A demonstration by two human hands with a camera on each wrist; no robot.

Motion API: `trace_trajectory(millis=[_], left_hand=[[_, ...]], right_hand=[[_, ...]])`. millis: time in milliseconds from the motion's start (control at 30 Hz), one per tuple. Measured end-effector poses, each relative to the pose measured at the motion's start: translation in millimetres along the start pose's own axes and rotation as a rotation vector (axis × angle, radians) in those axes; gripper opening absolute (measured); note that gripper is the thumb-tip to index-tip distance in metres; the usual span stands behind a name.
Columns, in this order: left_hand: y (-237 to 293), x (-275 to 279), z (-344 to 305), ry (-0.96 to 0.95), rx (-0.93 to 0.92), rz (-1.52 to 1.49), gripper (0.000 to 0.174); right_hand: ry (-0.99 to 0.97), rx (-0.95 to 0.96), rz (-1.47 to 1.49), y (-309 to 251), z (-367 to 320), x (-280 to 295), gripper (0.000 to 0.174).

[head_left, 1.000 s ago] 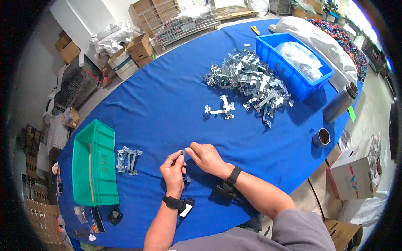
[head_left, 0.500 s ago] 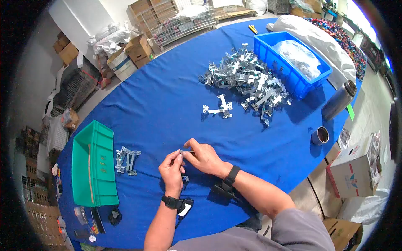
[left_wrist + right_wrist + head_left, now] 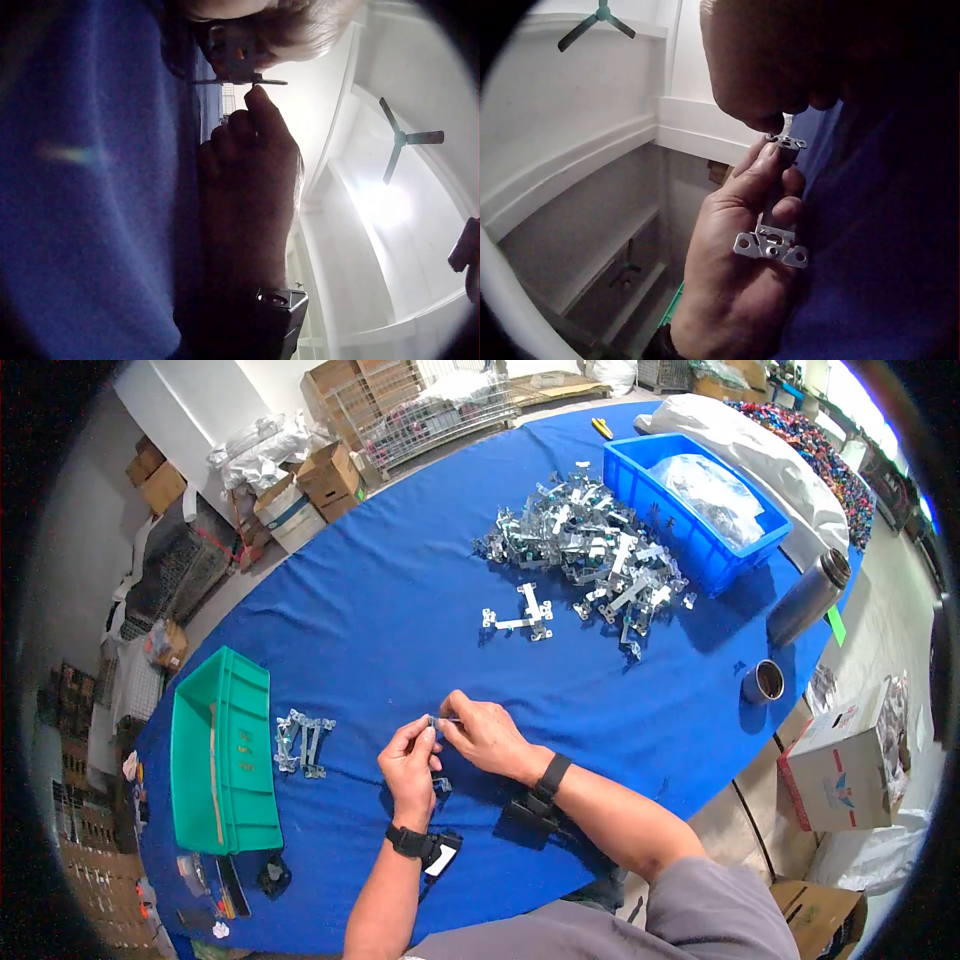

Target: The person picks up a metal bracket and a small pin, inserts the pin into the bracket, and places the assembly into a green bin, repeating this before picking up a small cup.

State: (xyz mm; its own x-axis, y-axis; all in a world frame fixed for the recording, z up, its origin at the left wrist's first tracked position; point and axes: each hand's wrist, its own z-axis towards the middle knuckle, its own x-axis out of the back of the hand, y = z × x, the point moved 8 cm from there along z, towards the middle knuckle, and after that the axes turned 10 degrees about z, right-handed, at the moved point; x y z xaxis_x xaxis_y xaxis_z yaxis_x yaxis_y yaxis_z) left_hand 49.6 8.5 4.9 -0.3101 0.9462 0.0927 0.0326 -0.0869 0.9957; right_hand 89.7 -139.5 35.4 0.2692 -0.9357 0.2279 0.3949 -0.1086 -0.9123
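Observation:
A metal bracket [image 3: 772, 250] with flat, holed ends lies along the left hand [image 3: 731, 225], gripped by its curled fingers and thumb; its far end shows at the fingertips. In the head view the left hand [image 3: 410, 772] is held above the blue cloth. Against that far end, the right hand [image 3: 490, 738] pinches a thin, small piece [image 3: 787, 122], mostly hidden by its fingers. The right hand [image 3: 780, 60] is dark in its own wrist view. Dim in the left wrist view, the left hand [image 3: 247, 180] meets the bracket's flat end [image 3: 240, 81].
Left of the hands are several brackets [image 3: 303, 743] and a green bin [image 3: 272, 760]. Farther back lie a few joined brackets [image 3: 519, 614], a large bracket pile [image 3: 590, 545] and a blue bin [image 3: 715, 565]. A steel flask [image 3: 808, 600] and a cup [image 3: 764, 683] stand at right.
The right hand has shifted slightly at the bracket's end and its fingers have tilted. The left hand keeps its grip, almost unmoved. The head view has shifted slightly.

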Motion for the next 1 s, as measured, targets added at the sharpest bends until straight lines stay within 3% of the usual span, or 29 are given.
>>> trace_trajectory(millis=[167,267,467,667,867,1000], left_hand=[[-2.1,1.7,-0.8,0.008,0.012,0.006,0.02],[1.8,0.1,-0.9,0.009,0.0,-0.006,0.019],[-1.0,1.3,-3.0,0.007,0.032,0.025,0.019],[-4.1,1.9,-2.3,0.007,0.012,0.004,0.019],[1.8,1.6,-1.6,0.035,0.045,0.022,0.019],[1.6,-1.3,-2.4,-0.006,0.001,-0.01,0.02]], right_hand=[[-0.053,-0.012,-0.083,8.4,0.0,-7.1,0.023],[0.044,0.018,0.032,-4.4,1.6,3.0,0.022],[-0.046,-0.024,-0.091,10.2,0.6,-5.9,0.022],[0.039,-0.008,0.032,-0.8,-1.4,1.3,0.022],[-0.033,0.019,-0.093,5.5,5.1,-5.0,0.023],[0.031,0.014,0.022,-3.6,-1.5,1.4,0.023]])
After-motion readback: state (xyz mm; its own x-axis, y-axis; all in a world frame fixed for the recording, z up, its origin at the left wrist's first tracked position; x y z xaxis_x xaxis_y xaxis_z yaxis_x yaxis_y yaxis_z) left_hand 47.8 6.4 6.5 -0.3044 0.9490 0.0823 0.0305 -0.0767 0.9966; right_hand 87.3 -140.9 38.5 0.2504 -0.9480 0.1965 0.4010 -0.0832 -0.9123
